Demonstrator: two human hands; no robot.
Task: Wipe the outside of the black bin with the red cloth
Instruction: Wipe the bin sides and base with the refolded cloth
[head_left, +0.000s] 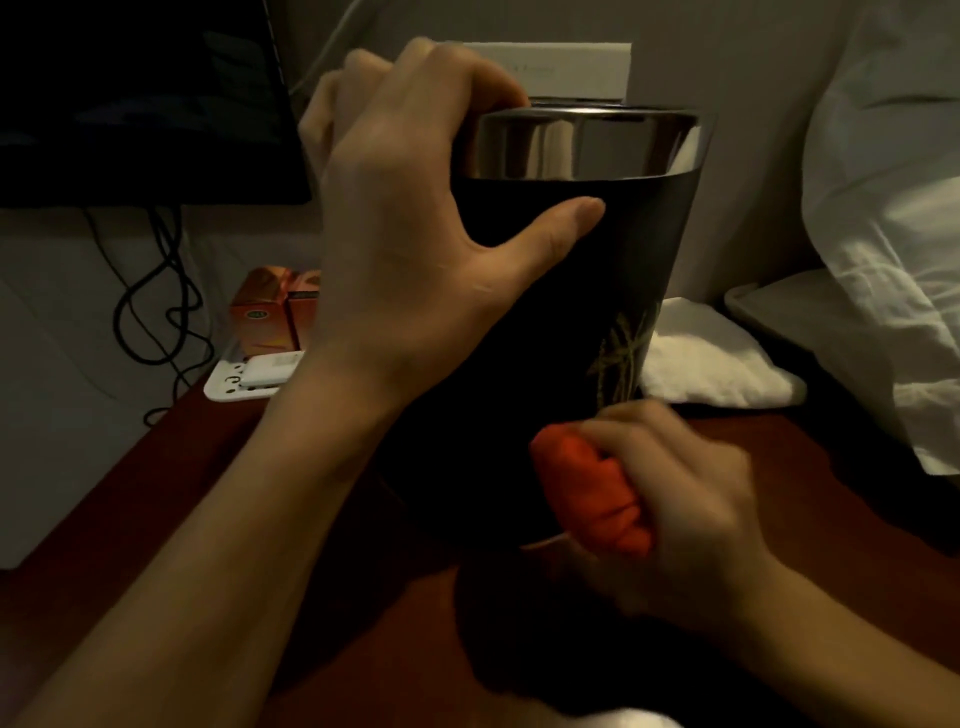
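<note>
The black bin stands upright on a dark red table, with a shiny metal rim band at its top and a gold plant drawing low on its right side. My left hand grips the bin's upper left edge, fingers over the rim and thumb across the black wall. My right hand holds the bunched red cloth against the bin's lower front, near its base. The hand is blurred.
The dark red table carries a white power strip and orange boxes at the left, under a dark monitor with hanging cables. A white towel lies right of the bin, with white bedding beyond.
</note>
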